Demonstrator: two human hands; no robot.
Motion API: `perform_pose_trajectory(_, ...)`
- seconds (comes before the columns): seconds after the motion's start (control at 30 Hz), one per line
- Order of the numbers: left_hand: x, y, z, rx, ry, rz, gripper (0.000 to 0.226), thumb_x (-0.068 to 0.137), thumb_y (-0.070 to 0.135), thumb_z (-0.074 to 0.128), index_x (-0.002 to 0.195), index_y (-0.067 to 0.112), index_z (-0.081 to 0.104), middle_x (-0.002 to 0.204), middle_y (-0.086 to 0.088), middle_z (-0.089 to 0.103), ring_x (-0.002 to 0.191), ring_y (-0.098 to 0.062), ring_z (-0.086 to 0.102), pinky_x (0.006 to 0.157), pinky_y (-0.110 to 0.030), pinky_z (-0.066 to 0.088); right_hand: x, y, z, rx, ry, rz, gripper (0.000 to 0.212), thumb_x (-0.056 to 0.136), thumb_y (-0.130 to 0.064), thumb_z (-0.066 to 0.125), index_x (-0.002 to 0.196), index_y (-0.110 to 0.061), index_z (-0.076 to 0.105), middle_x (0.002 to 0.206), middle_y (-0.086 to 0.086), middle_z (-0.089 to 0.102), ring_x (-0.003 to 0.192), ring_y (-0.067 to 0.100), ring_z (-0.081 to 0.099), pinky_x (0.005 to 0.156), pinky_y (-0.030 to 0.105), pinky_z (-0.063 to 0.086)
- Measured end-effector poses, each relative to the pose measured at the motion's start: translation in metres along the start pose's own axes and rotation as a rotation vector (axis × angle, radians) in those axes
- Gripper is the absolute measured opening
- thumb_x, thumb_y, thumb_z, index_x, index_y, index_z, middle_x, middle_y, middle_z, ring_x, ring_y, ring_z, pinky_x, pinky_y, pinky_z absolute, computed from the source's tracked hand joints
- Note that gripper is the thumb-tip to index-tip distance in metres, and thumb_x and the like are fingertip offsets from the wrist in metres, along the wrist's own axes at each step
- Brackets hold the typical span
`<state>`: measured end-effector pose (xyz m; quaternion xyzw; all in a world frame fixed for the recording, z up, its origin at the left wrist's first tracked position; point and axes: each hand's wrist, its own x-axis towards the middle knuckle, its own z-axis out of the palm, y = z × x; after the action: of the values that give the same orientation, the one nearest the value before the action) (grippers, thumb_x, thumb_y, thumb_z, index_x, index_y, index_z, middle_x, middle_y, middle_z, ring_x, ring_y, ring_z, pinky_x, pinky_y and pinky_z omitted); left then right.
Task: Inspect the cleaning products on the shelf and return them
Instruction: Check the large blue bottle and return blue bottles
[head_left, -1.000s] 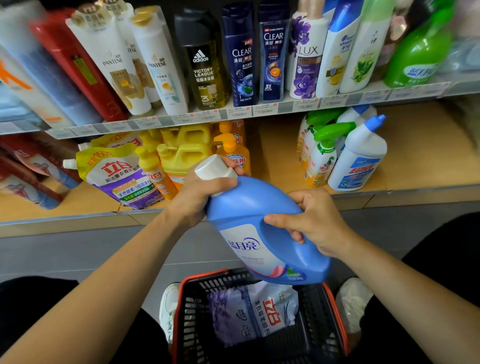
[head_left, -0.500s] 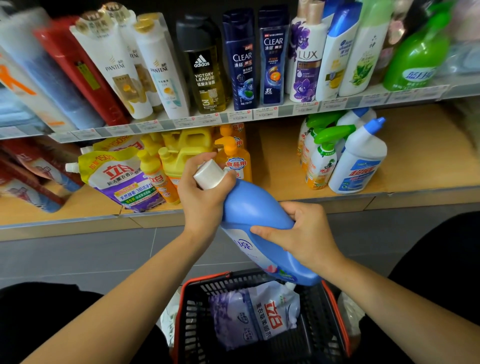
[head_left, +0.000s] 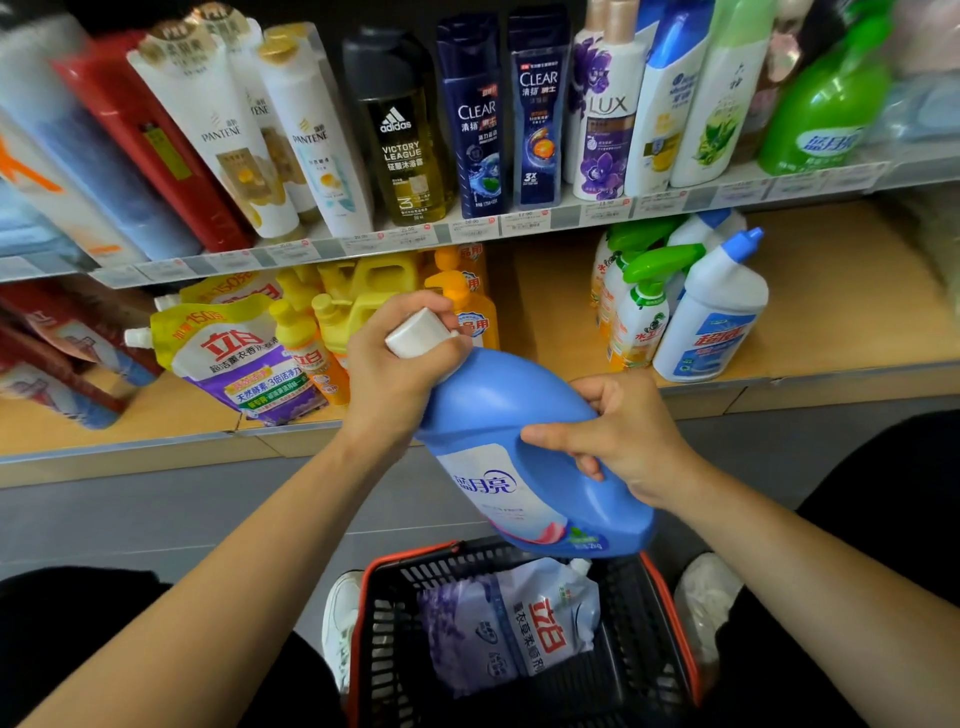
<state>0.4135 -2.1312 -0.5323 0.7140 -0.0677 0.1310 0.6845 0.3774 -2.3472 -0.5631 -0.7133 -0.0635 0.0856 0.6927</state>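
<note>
Left hand (head_left: 400, 364) clenched round blue bottle's (head_left: 524, 447) neck (cap-end up), right hand (head_left: 618, 441) seemingly gripping handle.

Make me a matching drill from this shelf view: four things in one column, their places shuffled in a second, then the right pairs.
Things:
1. blue detergent bottle
2. white refill pouch
3. adidas bottle
4. white bottle with blue cap

Places:
A. upper shelf
B. lower shelf, right of the green sprayers
C. inside the basket
D. held in both hands, above the basket

Pairs: 1-D, 2-C, 3-A, 4-B
</note>
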Motion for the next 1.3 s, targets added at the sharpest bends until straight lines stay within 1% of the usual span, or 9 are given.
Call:
perform_pose_trajectory(0.17, -0.013, -0.015, 0.012, 0.142, 0.247, -0.046, 0.026, 0.082, 0.013, 0.079, 0.102, 0.026, 0.070, 0.095, 0.017, 0.070, 0.086, -0.001, 0.064, 0.071, -0.025, 0.054, -0.007, 0.006, 0.012, -0.168, 0.067, -0.064, 0.054, 0.067, -0.025, 0.093, 0.061, 0.010, 0.052, 0.038, 0.001, 0.045, 0.032, 0.008, 0.041, 0.038, 0.019, 0.031)
perform_pose_trajectory(0.37, -0.015, -0.024, 0.007, 0.382, 0.145, 0.078, 0.035, 0.092, 0.037, 0.070, 0.127, 0.040, 0.062, 0.134, 0.013, 0.059, 0.124, -0.003, 0.054, 0.086, -0.021, 0.052, -0.005, 0.006, 0.014, -0.199, 0.109, -0.028, 0.050, 0.068, -0.027, 0.092, 0.067, 0.011, 0.059, 0.044, 0.013, 0.049, 0.033, 0.009, 0.045, 0.038, 0.022, 0.035)
perform_pose_trajectory(0.47, -0.021, -0.028, 0.006, 0.318, 0.135, 0.065, 0.046, 0.095, 0.026, 0.070, 0.137, 0.037, 0.057, 0.148, 0.014, 0.049, 0.133, -0.001, 0.049, 0.088, -0.014, 0.051, -0.002, 0.007, 0.013, -0.168, 0.143, 0.012, 0.047, 0.070, -0.026, 0.090, 0.065, 0.008, 0.058, 0.043, 0.012, 0.048, 0.035, 0.011, 0.045, 0.039, 0.024, 0.037)
perform_pose_trajectory(0.57, -0.036, -0.032, 0.006, 0.320, 0.150, 0.058, 0.043, 0.090, 0.010, 0.074, 0.129, 0.024, 0.062, 0.130, 0.009, 0.058, 0.110, -0.009, 0.065, 0.079, -0.021, 0.057, 0.004, 0.008, 0.011, -0.003, 0.188, 0.065, 0.035, 0.077, -0.019, 0.085, 0.065, 0.003, 0.061, 0.048, 0.008, 0.056, 0.039, 0.016, 0.047, 0.042, 0.026, 0.040)
perform_pose_trajectory(0.7, -0.056, -0.030, 0.013, 0.231, -0.070, -0.138, 0.014, 0.082, 0.022, 0.074, 0.095, 0.022, 0.070, 0.088, 0.005, 0.072, 0.074, -0.012, 0.068, 0.069, -0.035, 0.056, 0.006, 0.003, 0.014, 0.170, 0.105, 0.108, 0.029, 0.089, -0.015, 0.073, 0.085, 0.013, 0.067, 0.075, 0.026, 0.069, 0.060, 0.023, 0.062, 0.064, 0.036, 0.054)
perform_pose_trajectory(0.8, -0.065, -0.026, 0.020, 0.123, -0.256, -0.318, 0.032, 0.075, 0.039, 0.076, 0.100, 0.020, 0.069, 0.086, 0.001, 0.073, 0.083, -0.023, 0.068, 0.082, -0.051, 0.054, 0.007, 0.003, 0.015, 0.263, 0.015, 0.163, 0.036, 0.096, -0.011, 0.062, 0.101, 0.024, 0.058, 0.103, 0.050, 0.054, 0.090, 0.036, 0.064, 0.089, 0.048, 0.049)
perform_pose_trajectory(0.9, -0.065, -0.022, 0.022, 0.144, -0.349, -0.311, 0.050, 0.076, 0.046, 0.075, 0.118, 0.021, 0.063, 0.093, -0.004, 0.074, 0.088, -0.032, 0.069, 0.085, -0.048, 0.053, 0.005, -0.001, 0.016, 0.360, -0.103, 0.228, 0.026, 0.098, -0.008, 0.054, 0.116, 0.005, 0.068, 0.117, 0.030, 0.067, 0.115, 0.043, 0.063, 0.101, 0.047, 0.052)
perform_pose_trajectory(1.13, -0.056, -0.019, 0.005, 0.180, -0.455, -0.317, 0.038, 0.094, 0.002, 0.068, 0.130, 0.002, 0.054, 0.112, -0.017, 0.074, 0.105, -0.033, 0.072, 0.095, -0.059, 0.053, 0.010, -0.004, 0.016, 0.279, -0.313, 0.245, 0.034, 0.101, -0.006, 0.050, 0.134, -0.005, 0.059, 0.132, 0.010, 0.065, 0.123, 0.023, 0.062, 0.103, 0.036, 0.051)
perform_pose_trajectory(1.3, -0.055, -0.013, -0.008, 0.039, -0.394, -0.411, 0.032, 0.091, 0.002, 0.068, 0.122, -0.002, 0.062, 0.116, -0.014, 0.074, 0.108, -0.026, 0.071, 0.093, -0.038, 0.058, 0.015, -0.003, 0.023, -0.072, -0.244, 0.161, 0.034, 0.094, -0.004, 0.063, 0.127, -0.014, 0.064, 0.122, 0.016, 0.068, 0.112, 0.030, 0.065, 0.098, 0.035, 0.054)
